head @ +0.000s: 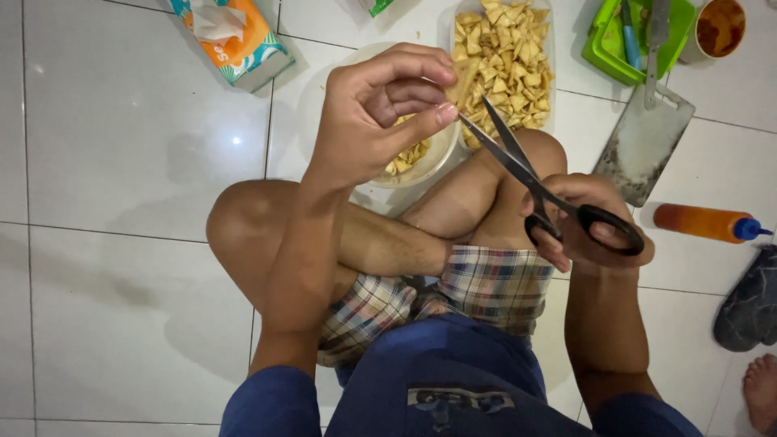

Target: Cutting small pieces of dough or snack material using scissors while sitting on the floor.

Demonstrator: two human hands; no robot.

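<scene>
Cross-legged on a white tiled floor (121, 162), cutting a pale strip (468, 81) into small pieces over a bowl (441, 154). Left hand (380, 109) raised above the bowl, thumb and fingertips pinched on the strip, which hangs just ahead of the open blades. Right hand (587, 218) closed through the black loops of the scissors (526, 174), grasping them firmly, blades parted and angled up toward the strip.

Progress, judged from the piles: well along but unfinished. Long clear tray (550, 48) beyond the bowl heaped with cut yellow bits; bowl only thinly covered, so apparently a fresh batch just begun. Strip in hand partly uncut. Amount of uncut stock left: cannot tell, none visible beside the strip held.

Around the work: tissue box (239, 40) at upper left, green tub (619, 48) with a knife (655, 40) across it, worn cutting board (643, 142), sauce cup (720, 24), orange bottle (700, 222) lying at right. Another person's foot (761, 392) at the lower right edge.
</scene>
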